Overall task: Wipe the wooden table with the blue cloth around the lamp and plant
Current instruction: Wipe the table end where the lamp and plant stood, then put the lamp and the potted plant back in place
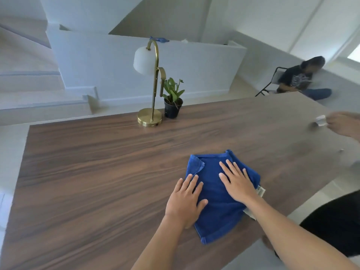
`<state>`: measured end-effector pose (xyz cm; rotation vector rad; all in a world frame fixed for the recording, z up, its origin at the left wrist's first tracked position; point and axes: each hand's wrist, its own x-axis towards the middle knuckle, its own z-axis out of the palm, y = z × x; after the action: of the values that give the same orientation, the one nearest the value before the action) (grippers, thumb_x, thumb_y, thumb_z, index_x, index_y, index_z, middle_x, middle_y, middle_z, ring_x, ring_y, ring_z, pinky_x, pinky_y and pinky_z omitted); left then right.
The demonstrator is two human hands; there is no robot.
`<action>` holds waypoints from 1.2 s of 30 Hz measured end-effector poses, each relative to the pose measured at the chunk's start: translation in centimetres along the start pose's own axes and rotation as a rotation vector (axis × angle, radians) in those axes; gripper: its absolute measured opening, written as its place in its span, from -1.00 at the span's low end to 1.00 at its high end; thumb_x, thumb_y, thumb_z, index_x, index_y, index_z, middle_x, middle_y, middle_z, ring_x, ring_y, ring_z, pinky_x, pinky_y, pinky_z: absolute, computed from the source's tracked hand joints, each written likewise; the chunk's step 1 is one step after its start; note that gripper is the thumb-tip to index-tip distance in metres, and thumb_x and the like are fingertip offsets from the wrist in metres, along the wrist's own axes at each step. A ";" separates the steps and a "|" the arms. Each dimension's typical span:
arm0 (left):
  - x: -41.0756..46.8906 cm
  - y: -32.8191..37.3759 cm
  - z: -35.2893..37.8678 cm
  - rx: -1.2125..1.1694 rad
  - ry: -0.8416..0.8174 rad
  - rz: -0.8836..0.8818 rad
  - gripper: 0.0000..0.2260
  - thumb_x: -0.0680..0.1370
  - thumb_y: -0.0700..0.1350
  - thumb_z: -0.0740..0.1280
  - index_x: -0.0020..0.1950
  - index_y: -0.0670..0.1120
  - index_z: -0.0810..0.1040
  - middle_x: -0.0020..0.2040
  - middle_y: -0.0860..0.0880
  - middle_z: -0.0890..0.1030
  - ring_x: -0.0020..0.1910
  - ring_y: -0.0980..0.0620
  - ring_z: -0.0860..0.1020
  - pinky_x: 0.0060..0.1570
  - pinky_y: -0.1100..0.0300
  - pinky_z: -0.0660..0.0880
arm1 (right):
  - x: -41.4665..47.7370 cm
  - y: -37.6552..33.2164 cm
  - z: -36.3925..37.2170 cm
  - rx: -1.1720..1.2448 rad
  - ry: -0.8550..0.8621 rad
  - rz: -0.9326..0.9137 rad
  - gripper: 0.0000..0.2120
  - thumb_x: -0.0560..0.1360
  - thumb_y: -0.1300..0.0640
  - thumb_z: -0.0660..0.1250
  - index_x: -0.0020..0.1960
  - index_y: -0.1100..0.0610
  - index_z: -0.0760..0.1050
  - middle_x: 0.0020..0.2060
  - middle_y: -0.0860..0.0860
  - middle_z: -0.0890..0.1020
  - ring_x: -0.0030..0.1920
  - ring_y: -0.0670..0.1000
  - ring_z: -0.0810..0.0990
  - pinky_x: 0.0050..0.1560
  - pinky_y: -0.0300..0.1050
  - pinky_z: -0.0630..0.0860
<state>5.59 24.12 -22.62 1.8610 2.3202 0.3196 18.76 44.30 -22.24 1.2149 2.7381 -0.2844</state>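
A folded blue cloth (214, 203) lies flat on the wooden table (97, 172), near its right front edge. My left hand (185, 201) rests palm down on the cloth's left side, fingers apart. My right hand (237, 182) presses flat on its right part, fingers spread. Neither hand grips the cloth. At the table's far edge stands a brass lamp (151, 84) with a white shade. A small green plant (173, 100) in a black pot sits just right of the lamp's base.
Another person's hand (342, 123) holds a small white object (321, 120) over the table's right end. A person sits on a chair (272, 84) beyond the table's far right corner. A white half wall and stairs lie behind.
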 end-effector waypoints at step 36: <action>17.2 -17.1 -8.5 -0.319 0.425 -1.014 -0.37 0.48 0.22 0.31 0.44 -0.06 0.26 0.34 -0.03 0.40 0.35 -0.08 0.34 0.29 -0.04 0.25 | 24.3 -23.2 -11.9 0.724 0.073 -0.530 -0.61 0.60 -0.02 0.22 0.40 0.04 0.37 0.08 -0.14 0.60 -0.03 -0.03 0.65 0.11 0.04 0.57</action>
<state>-16.47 36.71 -18.55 0.3586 2.8798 0.8974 -15.20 49.19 -12.69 0.5406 3.0704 -1.3988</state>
